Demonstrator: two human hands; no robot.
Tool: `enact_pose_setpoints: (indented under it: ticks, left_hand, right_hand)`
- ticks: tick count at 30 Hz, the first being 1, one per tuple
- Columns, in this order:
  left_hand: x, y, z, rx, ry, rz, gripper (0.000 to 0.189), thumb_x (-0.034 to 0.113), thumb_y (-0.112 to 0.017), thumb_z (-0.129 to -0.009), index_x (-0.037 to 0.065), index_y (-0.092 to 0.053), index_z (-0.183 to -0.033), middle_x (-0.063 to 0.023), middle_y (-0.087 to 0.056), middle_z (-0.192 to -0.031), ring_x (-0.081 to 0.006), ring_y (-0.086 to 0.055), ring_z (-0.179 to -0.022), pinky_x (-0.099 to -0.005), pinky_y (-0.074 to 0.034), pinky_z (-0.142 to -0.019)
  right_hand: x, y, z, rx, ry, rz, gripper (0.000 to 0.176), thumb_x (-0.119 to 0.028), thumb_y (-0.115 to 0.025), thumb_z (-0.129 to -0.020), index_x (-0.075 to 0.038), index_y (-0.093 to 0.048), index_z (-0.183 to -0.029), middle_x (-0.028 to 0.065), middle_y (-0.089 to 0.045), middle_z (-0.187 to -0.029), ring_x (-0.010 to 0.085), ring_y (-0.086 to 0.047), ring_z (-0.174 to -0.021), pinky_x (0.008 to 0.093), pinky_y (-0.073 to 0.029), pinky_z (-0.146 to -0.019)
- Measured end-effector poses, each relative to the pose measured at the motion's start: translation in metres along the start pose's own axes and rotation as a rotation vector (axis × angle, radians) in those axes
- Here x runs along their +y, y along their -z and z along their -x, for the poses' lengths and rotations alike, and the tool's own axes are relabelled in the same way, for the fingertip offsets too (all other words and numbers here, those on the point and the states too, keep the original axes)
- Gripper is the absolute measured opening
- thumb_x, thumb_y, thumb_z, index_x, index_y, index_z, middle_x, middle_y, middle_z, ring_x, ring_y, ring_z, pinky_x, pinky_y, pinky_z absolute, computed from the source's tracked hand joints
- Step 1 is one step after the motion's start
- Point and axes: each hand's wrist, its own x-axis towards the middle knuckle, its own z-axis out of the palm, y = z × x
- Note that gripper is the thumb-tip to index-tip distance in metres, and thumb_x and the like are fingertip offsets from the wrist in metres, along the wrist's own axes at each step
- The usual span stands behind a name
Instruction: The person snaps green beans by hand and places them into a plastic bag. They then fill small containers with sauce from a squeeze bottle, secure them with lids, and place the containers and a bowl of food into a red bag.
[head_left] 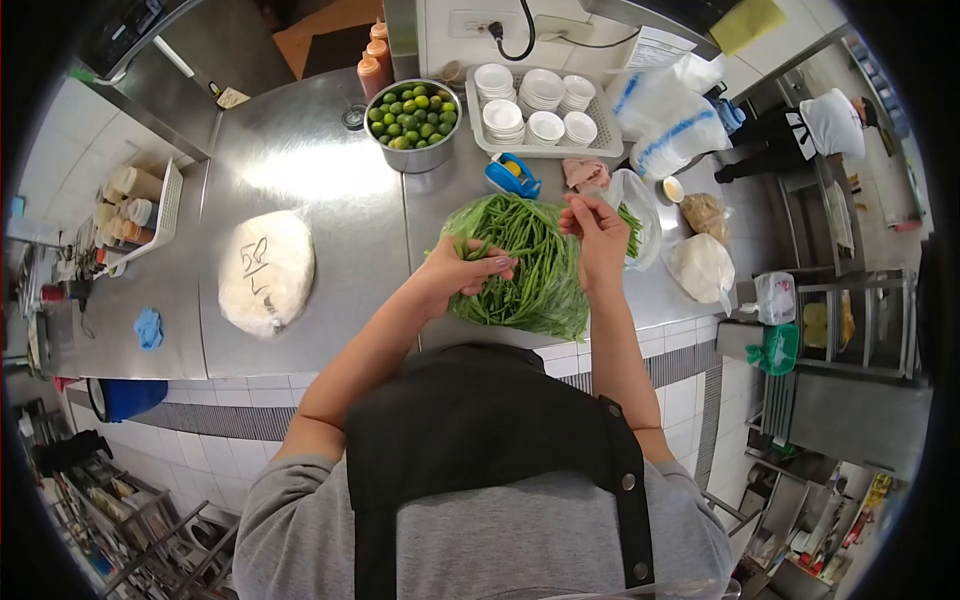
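A clear plastic bag (572, 315) full of long green beans (525, 240) lies open on the steel counter in front of me. My left hand (462, 275) is over the bag's left side, fingers closed around a few of the beans. Raised at the bag's right edge, my right hand (598, 238) has its thumb and fingertips pinched together; anything between them is too small to make out. Just behind that hand stands a second, whitish plastic bag (645, 215) with more green beans inside, partly hidden by my wrist.
Behind the beans are a steel pot (415, 158) of green limes, a tray (600, 150) of stacked white dishes, and a blue tape dispenser (512, 176). A wrapped white package (266, 272) lies left. Bagged food (700, 268) sits right. Another person (830, 125) stands farther off.
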Motion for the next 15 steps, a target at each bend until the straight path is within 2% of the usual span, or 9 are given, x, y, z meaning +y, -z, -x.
enact_pose_setpoints:
  ticks: [2, 5, 9, 11, 15]
  left_hand:
    - [-0.004, 0.008, 0.000, 0.016, -0.008, 0.148, 0.027, 0.016, -0.073, -0.095, -0.002, -0.067, -0.114, -0.0076, -0.073, -0.097, -0.0018, -0.043, -0.056, -0.0190, -0.035, -0.050]
    - [0.000, 0.008, -0.002, 0.112, -0.101, 0.351, 0.023, 0.015, -0.073, -0.095, -0.001, -0.067, -0.110, -0.0069, -0.073, -0.099, -0.0008, -0.040, -0.056, -0.0185, -0.034, -0.050]
    - [0.010, 0.010, -0.006, 0.197, -0.184, 0.371, 0.019, 0.015, -0.071, -0.096, 0.001, -0.065, -0.108, -0.0061, -0.072, -0.101, 0.0000, -0.039, -0.056, -0.0179, -0.033, -0.050]
    - [0.013, 0.010, -0.007, 0.203, -0.196, 0.361, 0.018, 0.016, -0.069, -0.098, 0.002, -0.063, -0.108, -0.0050, -0.070, -0.102, 0.0001, -0.039, -0.058, -0.0172, -0.033, -0.049]
    - [0.014, 0.008, -0.008, 0.218, -0.218, 0.354, 0.018, 0.016, -0.069, -0.098, 0.002, -0.063, -0.109, -0.0045, -0.069, -0.101, 0.0004, -0.040, -0.058, -0.0171, -0.033, -0.050]
  right_hand:
    - [0.004, 0.002, 0.002, 0.019, -0.018, 0.001, 0.023, -0.011, -0.067, -0.097, 0.003, -0.070, -0.116, 0.0061, -0.070, -0.083, 0.0138, -0.067, -0.074, 0.0252, -0.055, -0.071]
    - [0.007, 0.006, 0.015, -0.348, -0.191, 0.255, 0.024, -0.008, -0.067, -0.095, 0.001, -0.070, -0.117, 0.0042, -0.070, -0.085, 0.0126, -0.067, -0.078, 0.0258, -0.054, -0.073]
    - [0.025, -0.015, 0.034, -0.352, -0.057, 0.330, 0.024, -0.005, -0.072, -0.091, -0.003, -0.072, -0.115, 0.0030, -0.070, -0.091, 0.0103, -0.066, -0.081, 0.0255, -0.053, -0.074]
    - [0.004, -0.026, 0.039, -0.388, -0.079, 0.332, 0.028, -0.004, -0.072, -0.091, -0.004, -0.071, -0.119, 0.0008, -0.071, -0.093, 0.0088, -0.065, -0.086, 0.0232, -0.051, -0.077]
    - [-0.020, -0.042, 0.046, -0.481, -0.105, 0.314, 0.021, -0.006, -0.073, -0.091, -0.003, -0.072, -0.111, -0.0005, -0.069, -0.089, 0.0057, -0.062, -0.083, 0.0214, -0.048, -0.074]
